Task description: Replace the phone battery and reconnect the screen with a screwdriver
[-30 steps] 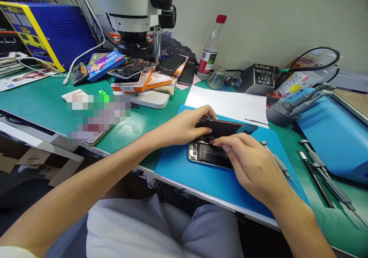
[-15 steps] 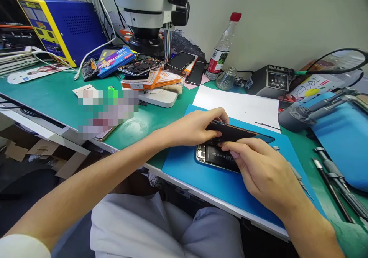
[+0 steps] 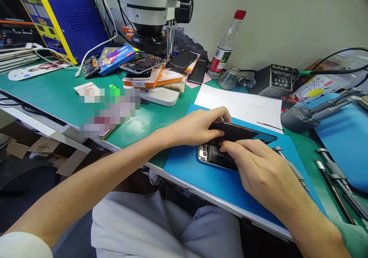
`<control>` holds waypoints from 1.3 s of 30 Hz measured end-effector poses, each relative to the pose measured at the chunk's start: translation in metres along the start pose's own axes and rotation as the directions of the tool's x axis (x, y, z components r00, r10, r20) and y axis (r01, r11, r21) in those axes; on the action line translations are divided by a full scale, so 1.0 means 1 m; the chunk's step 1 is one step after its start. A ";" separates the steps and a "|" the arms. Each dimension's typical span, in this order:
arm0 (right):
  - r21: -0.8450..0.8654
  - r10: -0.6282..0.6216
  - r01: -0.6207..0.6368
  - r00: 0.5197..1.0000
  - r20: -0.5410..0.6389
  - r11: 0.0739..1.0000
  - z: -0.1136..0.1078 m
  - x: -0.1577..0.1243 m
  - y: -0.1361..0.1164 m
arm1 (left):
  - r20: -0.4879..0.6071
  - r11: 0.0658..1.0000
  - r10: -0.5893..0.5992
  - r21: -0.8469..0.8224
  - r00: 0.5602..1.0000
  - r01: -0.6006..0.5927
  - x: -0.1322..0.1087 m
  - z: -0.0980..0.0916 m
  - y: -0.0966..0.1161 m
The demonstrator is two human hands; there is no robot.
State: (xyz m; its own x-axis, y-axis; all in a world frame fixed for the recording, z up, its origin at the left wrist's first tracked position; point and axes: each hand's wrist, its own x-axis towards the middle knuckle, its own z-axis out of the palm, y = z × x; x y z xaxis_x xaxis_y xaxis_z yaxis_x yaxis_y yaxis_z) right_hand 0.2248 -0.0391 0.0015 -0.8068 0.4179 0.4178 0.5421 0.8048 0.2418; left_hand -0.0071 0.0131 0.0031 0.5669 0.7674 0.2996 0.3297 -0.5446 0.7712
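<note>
An opened phone (image 3: 217,154) lies on the blue mat (image 3: 184,162), its black battery and a metal-coloured corner showing. My left hand (image 3: 205,125) grips the left end of the phone screen (image 3: 244,132), which stands tilted up behind the phone body with its dark inner side towards me. Over the right part of the phone is my right hand (image 3: 258,166), fingers bent together and fingertips reaching in between screen and battery. What those fingertips pinch or press is hidden. To the right of this hand a slim grey screwdriver (image 3: 296,171) rests on the mat.
White paper (image 3: 238,101) and a thin black tool (image 3: 270,126) lie behind the mat. A microscope (image 3: 152,16), plastic bottle (image 3: 224,49) and glass jar (image 3: 229,78) stand at the back. Grey tools (image 3: 342,181) lie at the right; stacked boxes and phones sit left of centre.
The view has shifted slightly. My right thumb has tucked under the fingers and is less visible. My left hand still holds the screen tilted up.
</note>
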 end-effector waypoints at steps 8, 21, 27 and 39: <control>0.069 0.052 -0.051 0.999 -0.006 0.996 0.002 -0.005 0.001 | -0.001 1.000 0.008 0.022 1.000 -0.008 0.000 0.001 -0.001; 0.200 0.144 -0.118 0.982 -0.124 0.973 -0.001 -0.015 0.003 | 0.005 1.000 -0.026 -0.003 1.000 0.026 0.000 0.000 -0.003; 0.166 0.156 -0.139 0.983 -0.095 0.976 0.001 -0.012 0.001 | 0.007 1.000 -0.018 -0.006 1.000 0.018 0.000 0.000 -0.003; 0.222 0.236 -0.214 0.969 -0.078 0.951 0.003 -0.012 -0.001 | 0.009 0.999 -0.041 0.009 0.999 0.041 0.001 0.001 -0.002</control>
State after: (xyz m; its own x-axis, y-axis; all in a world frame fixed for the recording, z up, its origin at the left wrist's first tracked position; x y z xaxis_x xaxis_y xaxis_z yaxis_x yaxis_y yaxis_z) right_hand 0.2337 -0.0434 -0.0066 -0.6350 0.5623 0.5298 0.6365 0.7694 -0.0537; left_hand -0.0068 0.0149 0.0011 0.5598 0.7860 0.2623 0.3594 -0.5155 0.7779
